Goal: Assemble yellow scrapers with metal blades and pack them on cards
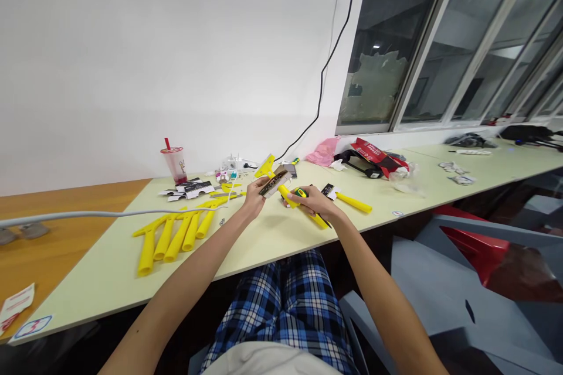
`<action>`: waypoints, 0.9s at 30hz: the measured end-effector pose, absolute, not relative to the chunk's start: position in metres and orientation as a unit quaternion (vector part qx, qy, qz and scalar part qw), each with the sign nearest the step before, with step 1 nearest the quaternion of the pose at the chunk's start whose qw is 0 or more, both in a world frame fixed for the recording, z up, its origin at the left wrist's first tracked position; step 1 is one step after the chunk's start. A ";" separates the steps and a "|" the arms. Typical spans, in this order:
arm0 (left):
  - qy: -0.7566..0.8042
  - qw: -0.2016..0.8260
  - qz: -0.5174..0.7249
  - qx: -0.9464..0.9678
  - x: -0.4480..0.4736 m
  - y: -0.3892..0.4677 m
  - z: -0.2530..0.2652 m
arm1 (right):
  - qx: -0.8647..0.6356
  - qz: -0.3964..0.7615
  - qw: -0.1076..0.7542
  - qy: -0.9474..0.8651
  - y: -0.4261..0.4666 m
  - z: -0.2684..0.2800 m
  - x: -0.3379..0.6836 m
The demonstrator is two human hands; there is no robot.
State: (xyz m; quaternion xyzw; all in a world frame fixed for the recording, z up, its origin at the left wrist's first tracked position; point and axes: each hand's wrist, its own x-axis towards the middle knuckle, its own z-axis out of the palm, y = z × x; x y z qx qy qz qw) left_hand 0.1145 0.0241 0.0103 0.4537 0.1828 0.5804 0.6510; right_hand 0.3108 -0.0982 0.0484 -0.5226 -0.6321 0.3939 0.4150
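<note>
Slightly above the table, my left hand (254, 199) is closed on a yellow scraper (265, 167) with a dark printed card (273, 182) around it. The scraper's yellow handle slants down toward my right hand (317, 201), whose fingers touch its end. A green-and-yellow handle (301, 192), apparently a screwdriver's, sits in my right hand's closed fingers. Below that hand, a yellow piece with a dark edge (320, 221) shows in part. Right of it, another yellow scraper (354, 203) with a black-and-white card lies on the table. Several yellow scraper handles (176, 238) lie in a row at the left.
A drink cup (175, 165) with a red straw stands by black-and-white cards (193, 189). A grey cable (109, 214) crosses the left side. Behind lie a power strip (235, 165), a pink bag (324, 152) and a red package (378, 157). Grey chairs (444, 281) stand right.
</note>
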 end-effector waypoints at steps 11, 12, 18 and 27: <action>0.180 0.725 0.525 0.408 0.114 0.020 0.019 | -0.416 0.520 0.429 -0.610 -0.098 0.044 0.304; 0.181 0.741 0.516 0.390 0.113 0.020 0.021 | -0.417 0.518 0.431 -0.609 -0.097 0.043 0.304; 0.192 0.796 0.488 0.303 0.103 0.021 0.029 | -0.426 0.514 0.426 -0.611 -0.094 0.038 0.306; 0.108 0.772 0.538 0.322 0.101 0.018 0.031 | -0.437 0.449 0.387 -0.677 -0.099 0.044 0.306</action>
